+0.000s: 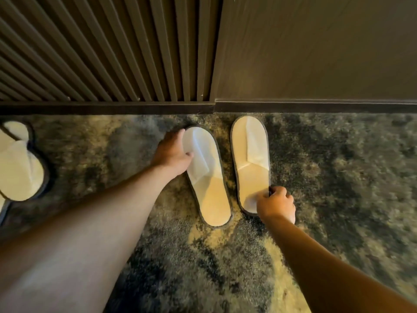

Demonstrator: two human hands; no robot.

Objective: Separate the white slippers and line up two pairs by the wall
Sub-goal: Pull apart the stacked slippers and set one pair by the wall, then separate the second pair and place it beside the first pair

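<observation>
While both arms reach down to the carpet (338,168), each hand works on one white slipper of a pair lying side by side, toes toward the wall. The left hand (172,152) lies over the toe end of the left slipper (207,177), its thumb pressed on the white upper and its fingers wrapped around the outer edge near the tip, so the grip is closed on that slipper's front, with the heel stretching back free toward the person. This slipper lies slightly slanted, its toe a little short of the dark skirting board (135,107). The right hand (276,203) is at the opposite end of the right slipper (250,159): its fingers are curled and pinch the dark rim at the outer side of the heel, so nearly the whole slipper lies ahead of that grip, its toe close to the skirting board below the plain wall panel (316,48). The two slippers are just beside each other and do not touch. Well apart, at the far left edge of the view, more white slippers (18,163) lie overlapped on the carpet, below the ribbed wall panel (90,48).
</observation>
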